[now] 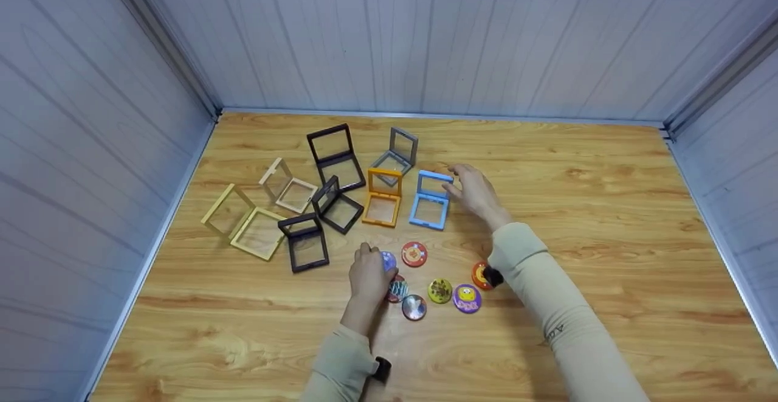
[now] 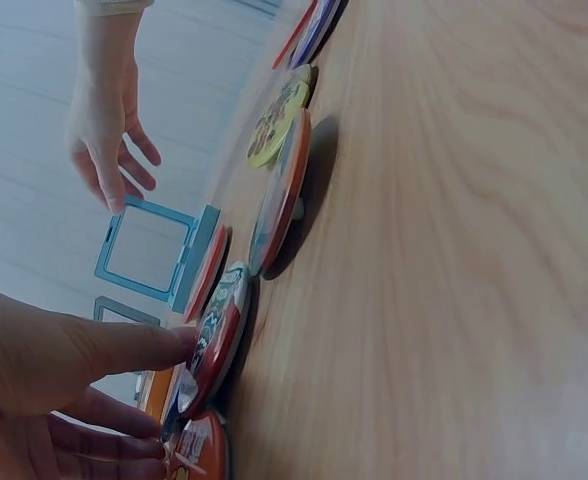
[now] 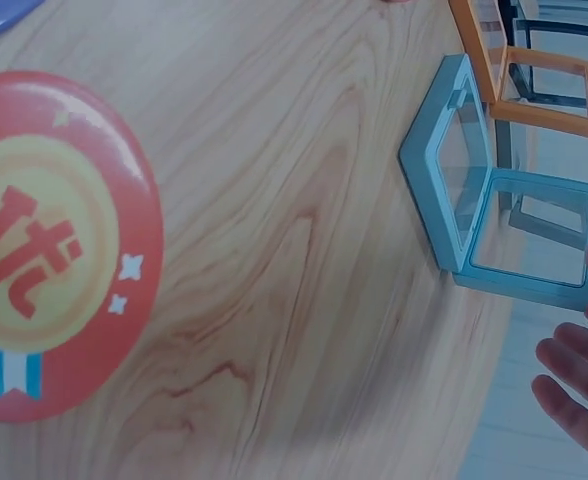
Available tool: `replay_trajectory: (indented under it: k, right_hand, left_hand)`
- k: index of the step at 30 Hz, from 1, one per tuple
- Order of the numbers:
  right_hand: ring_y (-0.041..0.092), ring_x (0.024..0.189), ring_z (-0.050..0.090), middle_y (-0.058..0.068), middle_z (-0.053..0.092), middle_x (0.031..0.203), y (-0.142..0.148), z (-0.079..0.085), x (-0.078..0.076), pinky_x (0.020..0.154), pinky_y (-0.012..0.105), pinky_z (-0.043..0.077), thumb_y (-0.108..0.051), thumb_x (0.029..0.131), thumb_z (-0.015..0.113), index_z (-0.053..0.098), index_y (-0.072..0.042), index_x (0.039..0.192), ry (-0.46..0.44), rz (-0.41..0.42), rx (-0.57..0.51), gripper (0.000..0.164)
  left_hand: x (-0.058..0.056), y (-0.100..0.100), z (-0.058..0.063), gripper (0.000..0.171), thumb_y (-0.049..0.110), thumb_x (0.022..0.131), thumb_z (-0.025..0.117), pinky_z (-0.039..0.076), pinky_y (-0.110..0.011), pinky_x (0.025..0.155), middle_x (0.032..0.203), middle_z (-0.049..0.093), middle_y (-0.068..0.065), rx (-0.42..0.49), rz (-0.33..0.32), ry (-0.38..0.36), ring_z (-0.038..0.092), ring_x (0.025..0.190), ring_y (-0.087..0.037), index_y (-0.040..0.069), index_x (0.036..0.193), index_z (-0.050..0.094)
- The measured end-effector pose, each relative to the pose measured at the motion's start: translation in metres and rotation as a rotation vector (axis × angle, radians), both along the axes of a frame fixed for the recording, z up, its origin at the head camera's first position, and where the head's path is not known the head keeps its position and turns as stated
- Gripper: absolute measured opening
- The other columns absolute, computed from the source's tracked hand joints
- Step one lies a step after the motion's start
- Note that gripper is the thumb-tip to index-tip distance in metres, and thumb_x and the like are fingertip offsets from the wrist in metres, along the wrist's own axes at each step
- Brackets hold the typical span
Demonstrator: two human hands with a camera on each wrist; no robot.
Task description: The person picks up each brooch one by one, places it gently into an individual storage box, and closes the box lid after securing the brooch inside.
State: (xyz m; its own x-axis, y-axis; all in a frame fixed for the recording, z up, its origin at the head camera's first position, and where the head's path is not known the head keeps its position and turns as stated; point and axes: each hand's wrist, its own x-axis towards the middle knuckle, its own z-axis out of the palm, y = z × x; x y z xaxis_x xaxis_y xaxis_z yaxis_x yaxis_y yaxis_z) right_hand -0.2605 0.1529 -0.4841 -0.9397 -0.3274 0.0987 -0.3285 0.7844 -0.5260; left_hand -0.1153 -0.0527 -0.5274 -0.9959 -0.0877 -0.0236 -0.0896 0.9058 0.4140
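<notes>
Presently the left hand [image 1: 368, 273] lay over the badges, its thumb against the striped badge [image 1: 398, 291] and its fingers beside the blue-purple badge [image 1: 389, 261]; whether it gripped either could not be told. The right hand [image 1: 475, 192], fingers loosely spread and grasping nothing, had its thumb at the lid edge of the light-blue frame [image 1: 433, 196]. Near the left hand lay the red badge [image 1: 414, 254], silvery badge [image 1: 414, 307], yellow badge [image 1: 440, 291], purple badge [image 1: 467, 298] and orange-red badge [image 1: 479, 274]. Farther out stood the orange frame [image 1: 384, 194], grey frame [image 1: 415, 151], three black frames [image 1: 335, 159], beige frame [image 1: 305, 182] and yellow frame [image 1: 241, 224]. All eight frames were unfolded, so that part looked done; no badge visibly sat in any, and the visible badges all lay outside on the wood-grain tabletop [image 1: 608, 238]
</notes>
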Motion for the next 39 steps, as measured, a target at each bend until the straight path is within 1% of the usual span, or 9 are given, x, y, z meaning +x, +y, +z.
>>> replay_trajectory:
  k: [5,11,18,24,32,36,39]
  right_hand:
    - [0.027,0.090,0.055,0.017,0.059,0.102,-0.0029,-0.0005,-0.0031,0.076,0.039,0.046,-0.017,0.086,0.058,0.055,0.004,0.112,0.002,0.015,-0.025,0.033]
    - [0.023,0.083,0.057,0.013,0.062,0.094,-0.0038,-0.0022,-0.0044,0.070,0.035,0.047,-0.012,0.087,0.055,0.060,0.001,0.103,-0.027,0.017,-0.060,0.021]
    - [0.020,0.078,0.057,0.011,0.062,0.090,-0.0057,-0.0029,-0.0054,0.067,0.033,0.047,-0.009,0.089,0.052,0.062,0.000,0.102,-0.034,-0.001,-0.079,0.019]
    - [0.020,0.075,0.058,0.012,0.064,0.089,-0.0060,-0.0050,-0.0052,0.066,0.033,0.048,-0.008,0.088,0.053,0.064,0.001,0.099,0.014,0.002,-0.080,0.018]
    - [0.021,0.078,0.059,0.012,0.064,0.089,-0.0014,-0.0069,-0.0009,0.067,0.034,0.048,-0.010,0.088,0.053,0.064,0.000,0.098,0.022,-0.010,-0.098,0.018]
    - [0.021,0.075,0.060,0.012,0.064,0.085,0.0009,-0.0086,0.0011,0.064,0.034,0.048,-0.010,0.088,0.054,0.065,0.000,0.094,0.056,-0.012,-0.104,0.016]
    - [0.022,0.074,0.060,0.013,0.065,0.084,0.0019,-0.0097,0.0023,0.065,0.034,0.049,-0.009,0.087,0.055,0.066,0.002,0.094,0.082,-0.004,-0.102,0.017]
  left_hand:
    - [-0.0008,0.0006,0.0000,0.043,0.022,0.067,0.077,0.049,-0.038,0.067,0.093,0.051,-0.016,0.029,0.003,-0.010,0.052,0.082,-0.027,-0.009,0.093,0.061]
    - [-0.0013,0.0013,-0.0011,0.043,0.020,0.067,0.077,0.049,-0.037,0.068,0.092,0.052,-0.017,0.053,0.007,-0.001,0.053,0.082,-0.027,-0.010,0.093,0.060]
    - [-0.0015,0.0009,-0.0013,0.043,0.017,0.068,0.076,0.049,-0.037,0.072,0.093,0.051,-0.018,0.097,0.019,0.005,0.054,0.084,-0.028,-0.011,0.095,0.058]
    - [-0.0005,-0.0008,-0.0045,0.040,0.014,0.066,0.077,0.048,-0.038,0.069,0.086,0.049,-0.016,0.133,0.012,0.056,0.053,0.080,-0.029,-0.012,0.089,0.058]
    - [0.0011,-0.0016,-0.0064,0.036,0.015,0.068,0.075,0.048,-0.036,0.069,0.087,0.048,-0.014,0.172,0.021,0.054,0.052,0.079,-0.026,-0.011,0.089,0.059]
    - [0.0022,-0.0015,-0.0069,0.035,0.015,0.069,0.074,0.047,-0.035,0.069,0.087,0.048,-0.014,0.180,0.023,0.068,0.051,0.078,-0.024,-0.010,0.088,0.059]
    - [0.0026,-0.0010,-0.0064,0.034,0.015,0.069,0.074,0.047,-0.034,0.070,0.088,0.048,-0.013,0.183,0.028,0.083,0.051,0.079,-0.024,-0.009,0.090,0.059]
